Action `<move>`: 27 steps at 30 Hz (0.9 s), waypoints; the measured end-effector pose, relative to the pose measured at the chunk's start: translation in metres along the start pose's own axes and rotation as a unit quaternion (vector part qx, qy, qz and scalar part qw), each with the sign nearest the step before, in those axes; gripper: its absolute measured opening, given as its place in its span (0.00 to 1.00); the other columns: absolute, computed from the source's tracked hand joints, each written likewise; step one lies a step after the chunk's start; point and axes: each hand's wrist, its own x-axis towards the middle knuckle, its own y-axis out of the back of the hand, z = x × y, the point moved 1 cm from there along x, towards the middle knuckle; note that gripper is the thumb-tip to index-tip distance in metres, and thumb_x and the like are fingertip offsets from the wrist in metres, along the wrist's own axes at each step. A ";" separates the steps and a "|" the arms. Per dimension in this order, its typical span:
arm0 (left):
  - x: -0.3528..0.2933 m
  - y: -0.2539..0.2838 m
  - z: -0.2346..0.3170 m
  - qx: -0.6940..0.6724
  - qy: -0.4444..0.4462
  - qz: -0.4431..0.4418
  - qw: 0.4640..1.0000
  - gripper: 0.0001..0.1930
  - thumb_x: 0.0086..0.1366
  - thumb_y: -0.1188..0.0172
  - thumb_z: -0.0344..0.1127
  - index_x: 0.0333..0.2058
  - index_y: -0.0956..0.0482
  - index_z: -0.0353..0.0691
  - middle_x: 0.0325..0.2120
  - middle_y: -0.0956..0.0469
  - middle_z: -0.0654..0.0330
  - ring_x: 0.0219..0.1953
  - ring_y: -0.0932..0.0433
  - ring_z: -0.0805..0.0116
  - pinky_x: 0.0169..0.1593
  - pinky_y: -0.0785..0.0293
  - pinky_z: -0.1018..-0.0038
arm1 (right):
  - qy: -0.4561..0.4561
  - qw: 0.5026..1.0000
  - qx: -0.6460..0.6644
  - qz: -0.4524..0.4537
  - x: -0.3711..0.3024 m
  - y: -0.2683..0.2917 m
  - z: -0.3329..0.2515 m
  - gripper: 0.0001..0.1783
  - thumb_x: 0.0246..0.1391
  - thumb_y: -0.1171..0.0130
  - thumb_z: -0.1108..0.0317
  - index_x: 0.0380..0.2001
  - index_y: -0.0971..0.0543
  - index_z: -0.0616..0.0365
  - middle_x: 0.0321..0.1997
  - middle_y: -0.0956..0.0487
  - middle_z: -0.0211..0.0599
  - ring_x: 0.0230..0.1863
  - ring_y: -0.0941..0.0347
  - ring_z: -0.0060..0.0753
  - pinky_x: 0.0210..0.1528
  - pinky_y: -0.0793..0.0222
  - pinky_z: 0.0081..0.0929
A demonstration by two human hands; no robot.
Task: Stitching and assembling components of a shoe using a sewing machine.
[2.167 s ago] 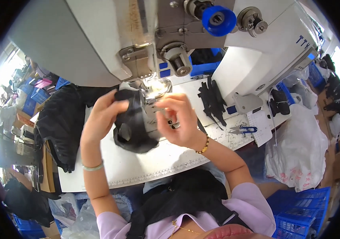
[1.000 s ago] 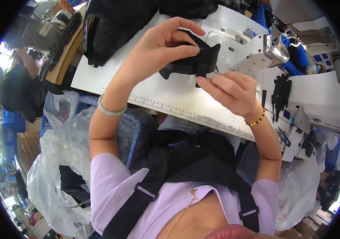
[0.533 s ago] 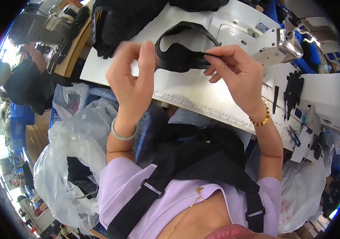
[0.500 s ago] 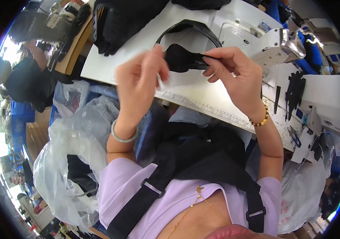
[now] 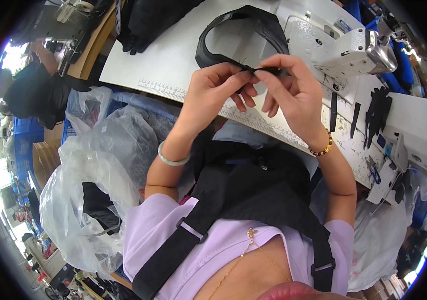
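A black fabric band curves in a loop over the white table, its near part between my two hands. My left hand pinches it between thumb and fingertips. My right hand pinches it just to the right, the thumb tips almost meeting. Between the fingertips the band looks narrow and bunched; the fingers hide the detail there. The far part of the loop stands away from me, beside the sewing machine.
A ruler strip runs along the near edge of the white table. Black fabric pieces lie at the far left, dark strips and small snips at the right. Clear plastic bags stand left, one with black fabric inside.
My left hand has moved right and now grips the band near my right hand. The rounded black part that hung between the hands no longer shows; the loop has opened wider.
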 end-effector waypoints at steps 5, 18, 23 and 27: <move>0.000 -0.012 -0.016 -0.081 -0.064 0.057 0.993 0.09 0.61 0.48 0.29 0.30 0.23 0.27 0.20 0.24 0.55 0.18 0.26 0.72 0.20 0.34 0.82 | 0.066 0.994 -0.082 -0.003 0.006 0.002 0.002 0.06 0.53 0.44 0.76 0.35 0.22 0.63 0.34 0.25 0.34 0.24 0.26 0.18 0.17 0.32 0.14; 0.005 -0.027 -0.019 -0.172 -0.083 0.012 0.982 0.11 0.65 0.49 0.31 0.35 0.24 0.26 0.23 0.24 0.55 0.21 0.25 0.71 0.24 0.29 0.79 | -0.073 0.994 0.083 0.023 0.010 0.019 -0.005 0.12 0.55 0.45 0.73 0.40 0.25 0.71 0.24 0.23 0.41 0.19 0.25 0.24 0.21 0.28 0.18; 0.006 -0.036 -0.008 -0.034 -0.115 0.008 0.993 0.10 0.64 0.47 0.29 0.37 0.24 0.24 0.22 0.24 0.57 0.23 0.25 0.73 0.26 0.28 0.80 | -0.028 0.991 0.128 0.016 0.016 0.034 -0.010 0.12 0.57 0.47 0.72 0.41 0.26 0.71 0.21 0.22 0.41 0.22 0.23 0.26 0.25 0.26 0.16; 0.008 -0.043 -0.003 -0.027 -0.123 0.041 0.991 0.10 0.63 0.46 0.29 0.33 0.23 0.23 0.21 0.24 0.54 0.20 0.25 0.69 0.23 0.28 0.78 | -0.006 0.995 0.099 0.023 0.016 0.036 -0.016 0.11 0.58 0.48 0.72 0.39 0.25 0.70 0.21 0.22 0.41 0.22 0.23 0.26 0.25 0.25 0.16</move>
